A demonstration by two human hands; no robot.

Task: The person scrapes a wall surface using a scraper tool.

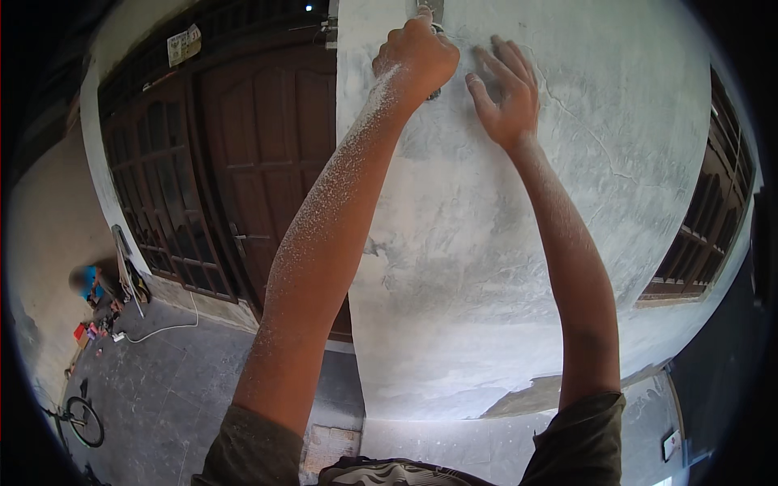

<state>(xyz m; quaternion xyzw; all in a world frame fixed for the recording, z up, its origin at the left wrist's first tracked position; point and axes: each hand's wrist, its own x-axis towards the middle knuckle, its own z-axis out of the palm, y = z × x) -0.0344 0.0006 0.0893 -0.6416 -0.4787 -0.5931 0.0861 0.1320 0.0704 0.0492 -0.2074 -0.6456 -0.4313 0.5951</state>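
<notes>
My left hand [417,61] is raised to the upper part of the pale, patchy wall [454,227], its fingers wrapped round a hand tool. A flat grey piece of this scraper-like tool [438,10] shows above the thumb, and a dark end pokes out under the fist; the rest is hidden. To its right, my right hand [509,97] is open against or very near the wall, fingers spread and holding nothing. White dust coats both forearms, more thickly on the left. A thin crack runs down the wall to the right of my right hand.
Left of the wall corner stand a dark wooden door [263,154] and a paned window [166,182]. A barred window [705,202] is at the right. Lower left, a person [101,287] is near scattered items, a white cord [174,326] and a bicycle [83,421] on grey floor tiles.
</notes>
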